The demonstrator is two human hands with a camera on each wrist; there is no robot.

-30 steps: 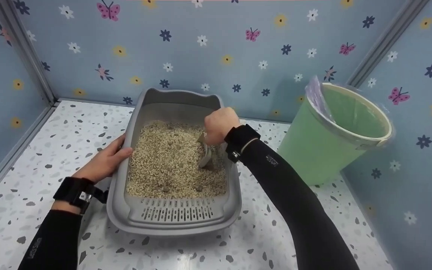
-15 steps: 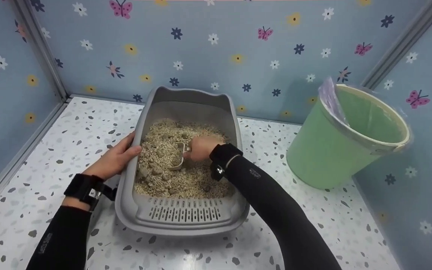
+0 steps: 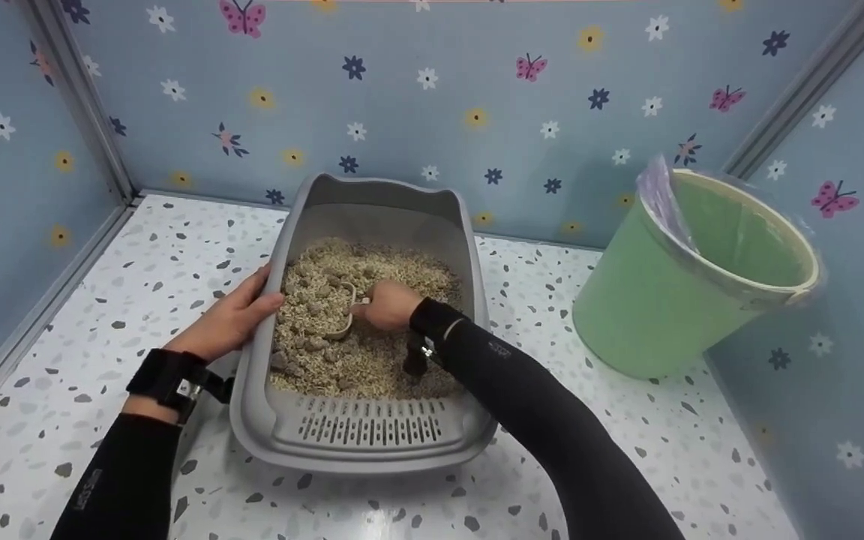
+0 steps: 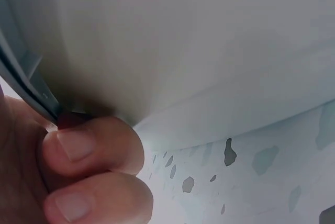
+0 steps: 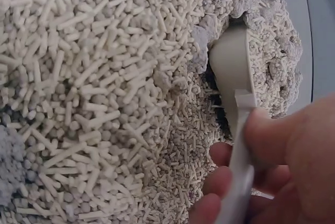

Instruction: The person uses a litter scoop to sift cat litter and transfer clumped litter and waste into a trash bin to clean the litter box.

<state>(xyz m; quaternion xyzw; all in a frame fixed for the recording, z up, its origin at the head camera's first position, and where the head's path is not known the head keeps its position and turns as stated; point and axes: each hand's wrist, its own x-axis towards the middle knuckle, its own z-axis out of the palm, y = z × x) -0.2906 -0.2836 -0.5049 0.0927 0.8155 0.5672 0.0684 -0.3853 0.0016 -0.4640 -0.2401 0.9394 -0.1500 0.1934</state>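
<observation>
A grey litter box (image 3: 361, 462) holds a bed of pale pellet litter (image 3: 379, 379) with darker clumps (image 3: 313, 343) gathered toward its left side. My left hand (image 3: 223, 321) grips the box's left rim; the left wrist view has the curled fingers (image 4: 97, 148) tucked beneath the rim, against the outer wall. Inside the box, my right hand (image 3: 391, 304) holds a beige litter scoop (image 5: 230, 64) by its handle, thumb along one side and fingers wrapped round the other. The scoop's head is partly sunk in the pellets, its mouth facing left, full of litter and clumps.
A green bin (image 3: 627, 315) with a clear purplish liner (image 3: 664, 199) over its rim stands to the right. Patterned blue panels (image 3: 402, 127) rise behind and on both sides. The speckled white surface (image 3: 199, 232) carries the box and bin.
My right hand came from the right side of the box to the middle, pushing the scoop leftward through the litter and heaping clumps at left. The left hand keeps its grip; the head view shifted slightly.
</observation>
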